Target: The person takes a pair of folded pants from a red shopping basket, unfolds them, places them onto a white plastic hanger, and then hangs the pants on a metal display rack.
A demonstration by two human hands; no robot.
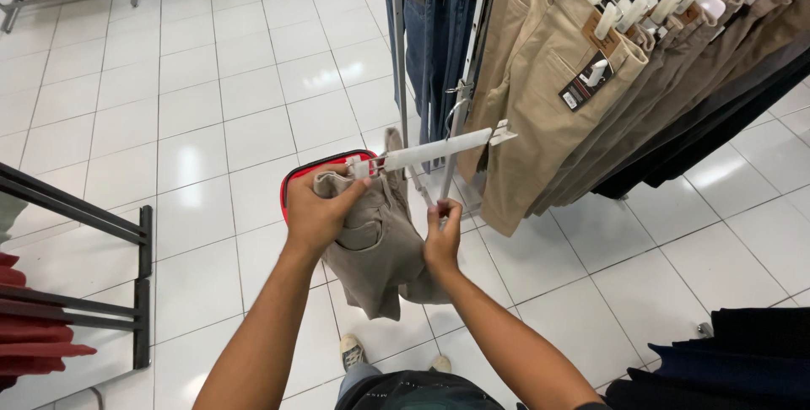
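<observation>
Across the whole frame the white tiled floor (pixel 211 106) is spreading out, glossy and catching the ceiling lights. Filling the upper right, a rack of khaki trousers (pixel 557 98) is hanging on white clip hangers, shading into darker brown and black pairs further right; blue jeans (pixel 439 30) are hanging just left of them at the top centre. A dark rectangular tag with a white patch (pixel 585 83) is dangling from the waistband of the front khaki pair, under a small tan label. At the left edge a black metal rail (pixel 84 216) is standing over folded red garments (pixel 34 334), and dark clothing (pixel 734 359) is lying in the lower right corner.

Near the centre, a grey-brown pair of trousers (pixel 384 250) is hanging from a white clip hanger (pixel 434 150), in front of a red-rimmed basket (pixel 325 165). The left hand (pixel 316 212) is gripping the waistband, fingers closed on the cloth. The right hand (pixel 441 241) is pinching the trousers' right edge below the hanger.
</observation>
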